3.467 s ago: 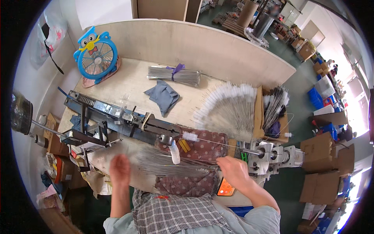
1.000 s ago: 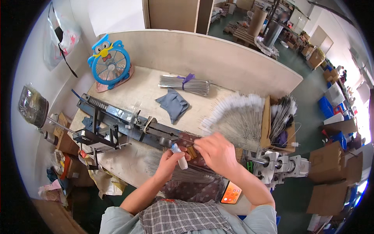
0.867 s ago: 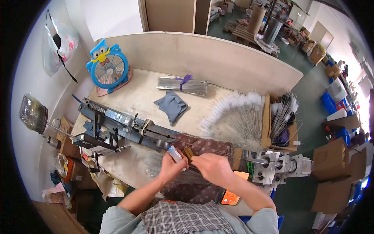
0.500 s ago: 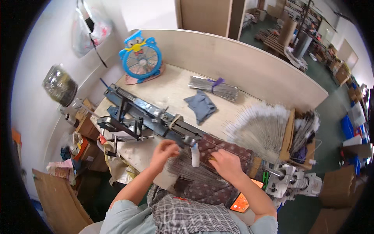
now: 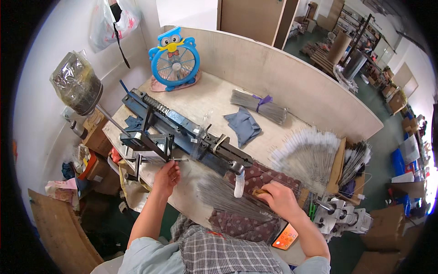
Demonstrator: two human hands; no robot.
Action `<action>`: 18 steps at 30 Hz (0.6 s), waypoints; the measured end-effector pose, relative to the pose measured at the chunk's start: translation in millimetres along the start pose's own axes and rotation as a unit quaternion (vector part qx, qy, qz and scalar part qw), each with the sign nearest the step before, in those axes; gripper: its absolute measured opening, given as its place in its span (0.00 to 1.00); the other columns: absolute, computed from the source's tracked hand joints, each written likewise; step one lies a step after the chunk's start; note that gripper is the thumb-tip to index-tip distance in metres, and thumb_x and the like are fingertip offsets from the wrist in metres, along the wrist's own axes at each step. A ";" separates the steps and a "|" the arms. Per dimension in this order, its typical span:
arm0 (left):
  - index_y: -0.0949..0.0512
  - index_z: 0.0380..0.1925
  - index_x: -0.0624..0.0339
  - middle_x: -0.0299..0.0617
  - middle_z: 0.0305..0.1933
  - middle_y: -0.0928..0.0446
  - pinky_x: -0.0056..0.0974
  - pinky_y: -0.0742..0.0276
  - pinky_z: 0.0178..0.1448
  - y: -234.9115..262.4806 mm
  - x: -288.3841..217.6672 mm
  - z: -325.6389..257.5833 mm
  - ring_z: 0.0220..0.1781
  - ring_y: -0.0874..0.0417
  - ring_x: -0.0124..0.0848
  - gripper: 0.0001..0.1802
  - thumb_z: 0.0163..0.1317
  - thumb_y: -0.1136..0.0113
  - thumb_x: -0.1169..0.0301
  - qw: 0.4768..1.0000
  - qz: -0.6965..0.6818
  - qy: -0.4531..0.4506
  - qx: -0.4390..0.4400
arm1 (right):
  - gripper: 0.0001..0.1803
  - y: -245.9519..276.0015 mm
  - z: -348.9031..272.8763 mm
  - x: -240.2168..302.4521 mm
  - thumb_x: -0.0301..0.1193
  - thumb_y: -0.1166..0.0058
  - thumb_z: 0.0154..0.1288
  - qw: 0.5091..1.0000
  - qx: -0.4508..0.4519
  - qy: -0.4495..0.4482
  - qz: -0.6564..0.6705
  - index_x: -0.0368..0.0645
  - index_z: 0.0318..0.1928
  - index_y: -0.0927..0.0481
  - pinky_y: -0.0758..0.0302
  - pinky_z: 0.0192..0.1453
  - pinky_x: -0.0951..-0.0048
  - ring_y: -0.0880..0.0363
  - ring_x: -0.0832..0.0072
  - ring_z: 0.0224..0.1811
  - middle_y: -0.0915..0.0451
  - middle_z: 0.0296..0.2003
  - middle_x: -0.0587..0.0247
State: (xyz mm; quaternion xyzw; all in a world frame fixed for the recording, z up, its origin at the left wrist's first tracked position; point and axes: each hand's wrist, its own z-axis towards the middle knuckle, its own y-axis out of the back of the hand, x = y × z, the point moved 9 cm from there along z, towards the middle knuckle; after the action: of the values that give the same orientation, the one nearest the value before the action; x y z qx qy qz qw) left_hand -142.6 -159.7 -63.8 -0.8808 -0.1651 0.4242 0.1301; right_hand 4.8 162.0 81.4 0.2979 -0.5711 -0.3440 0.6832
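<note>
My left hand (image 5: pixel 167 178) is beside the thin metal rod (image 5: pixel 179 160) at the near side of a long blue-black bench machine (image 5: pixel 182 132). Its fingers are loosely bent and part-open; whether the fingertips touch the rod I cannot tell. My right hand (image 5: pixel 280 198) is closed in a pinch on a small tan-brown piece (image 5: pixel 260 192), above a dark dotted cloth (image 5: pixel 237 223). Between the hands, a bundle of thin grey wires (image 5: pixel 223 197) lies spread near the table's edge. A white wrapped handle (image 5: pixel 239 185) hangs from the machine's right end.
A blue toy-like fan (image 5: pixel 175 64) stands at the back. Nearby lie a tied wire bundle (image 5: pixel 259 107) and a grey cloth (image 5: pixel 242 126). White-tipped wires (image 5: pixel 303 157) fan out at right, before a cardboard box (image 5: pixel 336 166). A phone (image 5: pixel 286 236) and a metal machine (image 5: pixel 340 213) sit near my right arm.
My left hand has moved left, from near the white handle to the rod. My right hand stays over the dotted cloth, its brown piece now showing more plainly. The whole view has shifted slightly.
</note>
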 end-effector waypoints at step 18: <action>0.23 0.33 0.62 0.40 0.30 0.22 0.32 0.29 0.33 -233.6 98.0 -117.6 0.27 0.25 0.26 0.07 0.64 0.45 0.70 0.931 0.129 -0.068 0.334 | 0.11 72.2 -19.2 -44.0 0.30 0.41 0.55 0.988 -0.071 -0.099 0.094 0.40 0.38 0.20 0.27 0.35 0.70 0.22 0.65 0.31 0.20 0.30 0.57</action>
State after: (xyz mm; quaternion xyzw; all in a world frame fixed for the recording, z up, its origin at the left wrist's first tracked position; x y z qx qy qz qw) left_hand -34.4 82.1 24.8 -0.7691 0.0930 0.5272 0.3491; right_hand 28.2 240.3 110.6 0.1585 -0.6354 -0.3456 0.6721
